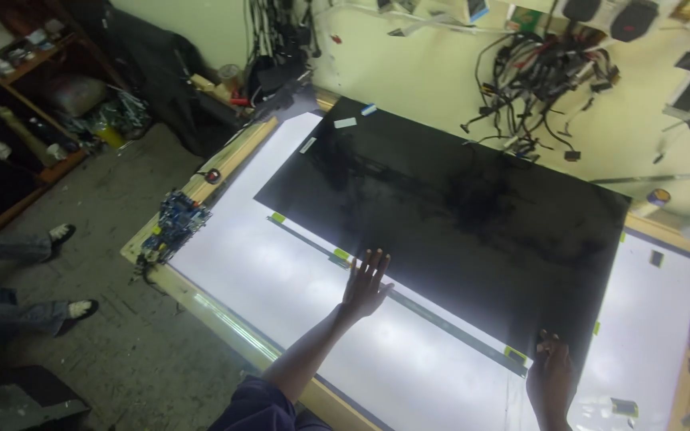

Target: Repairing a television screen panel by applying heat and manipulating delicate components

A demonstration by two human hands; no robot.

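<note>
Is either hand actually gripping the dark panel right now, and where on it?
Neither grips it. The left hand lies flat, fingers spread, on the near long edge of the dark panel. The right hand presses at its near right corner.

A large, glossy black panel lies flat and slightly askew on a glowing white backlight sheet.

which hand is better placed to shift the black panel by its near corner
Right, probably. The right hand already rests on the near corner of the black panel. The left hand lies flat midway along the panel's near edge, away from any corner, over the lit table.
</note>
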